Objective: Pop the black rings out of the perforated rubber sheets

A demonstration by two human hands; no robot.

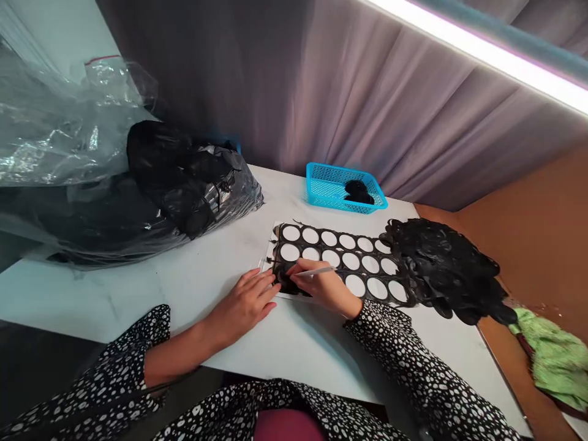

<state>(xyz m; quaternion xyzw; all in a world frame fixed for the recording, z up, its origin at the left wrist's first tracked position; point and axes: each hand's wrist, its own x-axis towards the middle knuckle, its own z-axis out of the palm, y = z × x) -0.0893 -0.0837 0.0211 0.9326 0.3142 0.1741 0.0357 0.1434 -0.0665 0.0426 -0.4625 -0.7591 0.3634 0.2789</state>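
A black sheet (340, 248) with rows of round white openings lies on a white backing on the table. My right hand (321, 285) pinches a thin pale pen-like tool (315, 271), its tip over the lower left part of the sheet. What lies under the tip is dark and partly hidden by my fingers. My left hand (245, 304) rests flat, fingers apart, with its fingertips on the sheet's lower left edge. Joined to the sheet's right end is a large heap of black pieces (445, 266).
Behind the sheet stands a blue basket (346, 204) with some black round pieces (358, 191). Clear plastic bags (59, 144) with black material (184, 177) cover the table's left back. A green cloth (554, 355) lies at the right. A grey curtain hangs behind.
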